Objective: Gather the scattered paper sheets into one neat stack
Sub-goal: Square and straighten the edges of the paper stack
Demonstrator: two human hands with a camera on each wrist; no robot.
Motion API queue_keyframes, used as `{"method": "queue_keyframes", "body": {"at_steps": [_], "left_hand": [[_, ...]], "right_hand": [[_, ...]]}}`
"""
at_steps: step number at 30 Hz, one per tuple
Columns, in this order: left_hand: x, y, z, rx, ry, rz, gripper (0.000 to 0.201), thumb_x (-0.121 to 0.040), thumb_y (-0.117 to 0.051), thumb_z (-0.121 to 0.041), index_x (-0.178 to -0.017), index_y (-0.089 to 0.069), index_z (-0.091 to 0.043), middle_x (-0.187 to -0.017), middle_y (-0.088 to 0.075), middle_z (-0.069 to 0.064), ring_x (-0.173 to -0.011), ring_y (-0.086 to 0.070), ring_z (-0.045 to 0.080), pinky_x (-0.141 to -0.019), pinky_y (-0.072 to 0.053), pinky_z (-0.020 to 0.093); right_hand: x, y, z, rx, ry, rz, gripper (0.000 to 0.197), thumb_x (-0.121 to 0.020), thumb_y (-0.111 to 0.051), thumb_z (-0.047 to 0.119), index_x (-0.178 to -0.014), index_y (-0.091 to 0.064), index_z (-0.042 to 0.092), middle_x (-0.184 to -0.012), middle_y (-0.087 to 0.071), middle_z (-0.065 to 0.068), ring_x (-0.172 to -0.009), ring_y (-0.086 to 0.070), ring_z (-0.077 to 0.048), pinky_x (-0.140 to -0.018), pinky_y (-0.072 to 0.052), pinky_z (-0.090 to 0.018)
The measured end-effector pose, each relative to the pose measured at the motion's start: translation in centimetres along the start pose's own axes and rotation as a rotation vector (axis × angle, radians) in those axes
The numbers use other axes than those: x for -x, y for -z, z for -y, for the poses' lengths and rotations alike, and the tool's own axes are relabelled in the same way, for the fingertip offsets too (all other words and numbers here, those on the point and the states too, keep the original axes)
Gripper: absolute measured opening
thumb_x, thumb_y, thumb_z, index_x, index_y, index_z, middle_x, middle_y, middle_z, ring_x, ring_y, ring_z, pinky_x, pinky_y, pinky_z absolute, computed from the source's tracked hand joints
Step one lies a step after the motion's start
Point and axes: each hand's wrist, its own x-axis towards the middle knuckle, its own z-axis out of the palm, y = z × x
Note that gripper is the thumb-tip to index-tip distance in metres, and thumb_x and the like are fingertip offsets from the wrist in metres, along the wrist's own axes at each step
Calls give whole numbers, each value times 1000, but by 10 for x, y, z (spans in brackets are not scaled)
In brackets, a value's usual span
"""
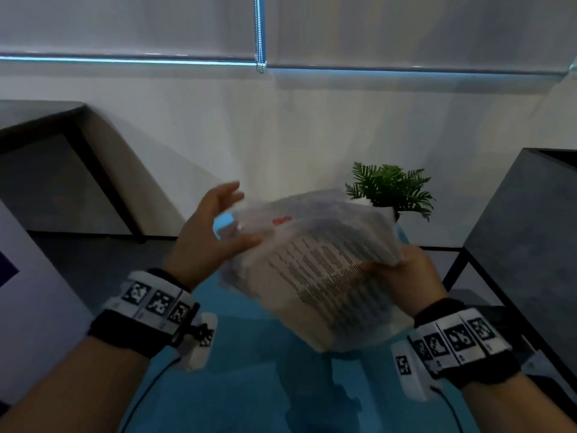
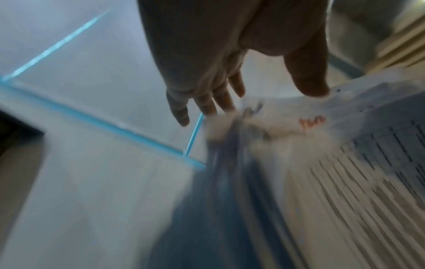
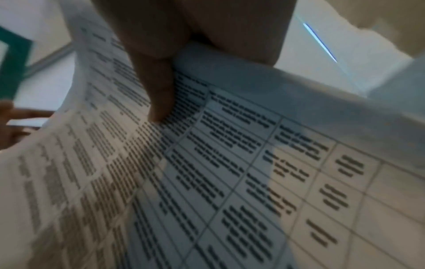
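Observation:
A bundle of printed paper sheets (image 1: pixel 315 264) hangs tilted in the air above the blue table (image 1: pixel 249 379); it is blurred by motion. My right hand (image 1: pixel 396 267) grips its right edge, and the right wrist view shows the thumb (image 3: pixel 158 94) pressed on the printed top sheet (image 3: pixel 230 172). My left hand (image 1: pixel 215 210) is at the bundle's left edge with fingers spread and straight. In the left wrist view its thumb (image 2: pixel 308 80) touches the top of the sheets (image 2: pixel 345 182), while the fingers (image 2: pixel 214 102) reach past the edge. The underside of the bundle is hidden.
A small potted fern (image 1: pixel 390 189) stands at the table's far end, just behind the sheets. A dark grey cabinet (image 1: pixel 515 245) rises at the right and a dark table (image 1: pixel 46 135) at the left. A white board (image 1: pixel 34 307) leans at the near left.

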Motion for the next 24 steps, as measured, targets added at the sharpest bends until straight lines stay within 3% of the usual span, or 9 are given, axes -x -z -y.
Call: {"method": "queue_keyframes", "body": {"at_steps": [3,5,9,11,13,16,20,22,24], "left_hand": [[-12,3,-28,-341,-51,296,100,-44,-78,-62,-129,-24,-59,-129,-47,-26,-119,-42,-16,-96,-33,8],[-14,-6,-33,-455,-71,466,87,-44,-72,-71,-122,-40,-52,-112,-51,-33,-100,-46,-26,-86,-35,-1],[-6,-21,-7,-331,-2,310,51,-60,-69,-50,-98,-72,-16,-86,-70,-17,-79,-60,-6,-75,-48,17],[2,-20,9,-58,143,211,26,-64,-79,-23,-85,-72,-10,-77,-74,-4,-75,-64,3,-75,-54,26],[8,-12,22,120,246,136,41,-60,-80,-17,-92,-67,6,-91,-70,27,-86,-63,24,-80,-54,48],[18,5,41,281,342,41,62,-41,-88,-29,-95,-72,-3,-100,-72,19,-92,-67,27,-79,-59,41],[24,1,69,495,596,117,79,-27,-96,-30,-100,-73,-10,-107,-71,18,-97,-69,33,-78,-58,43],[23,-10,73,363,639,45,79,-35,-95,-28,-105,-69,0,-107,-70,21,-95,-68,35,-89,-53,52],[22,-27,69,221,571,-38,46,-65,-84,-13,-104,-67,3,-102,-69,17,-81,-68,24,-90,-53,44]], "right_hand": [[-5,8,23,332,149,151,21,-84,-58,16,-64,-57,22,-75,-66,-8,-79,-63,-28,-73,-50,-36],[-6,6,35,420,204,205,12,-85,-56,20,-75,-62,17,-81,-69,-8,-83,-63,-28,-76,-50,-37],[-9,-2,32,353,259,104,5,-78,-64,25,-81,-61,24,-80,-69,-1,-81,-65,-24,-72,-51,-34],[-14,-1,16,276,158,0,32,-69,-74,34,-97,-58,33,-90,-69,4,-87,-65,-19,-78,-52,-32],[-16,5,-7,260,14,-160,83,-57,-84,37,-128,-42,33,-125,-59,2,-114,-56,-20,-96,-47,-39],[-14,6,-53,-171,-305,-151,121,-55,-89,31,-148,-11,30,-156,-21,1,-141,-26,-21,-113,-27,-48],[-4,-12,-77,-860,-517,408,83,-53,-88,25,-127,-52,12,-126,-61,-18,-110,-62,-36,-93,-49,-55],[-5,-23,-73,-773,-493,398,79,-42,-94,26,-111,-62,5,-113,-68,-18,-99,-67,-36,-91,-51,-50],[-10,-35,-64,-654,-425,171,48,-65,-83,13,-106,-63,0,-110,-67,-18,-94,-65,-32,-89,-50,-45]]}}
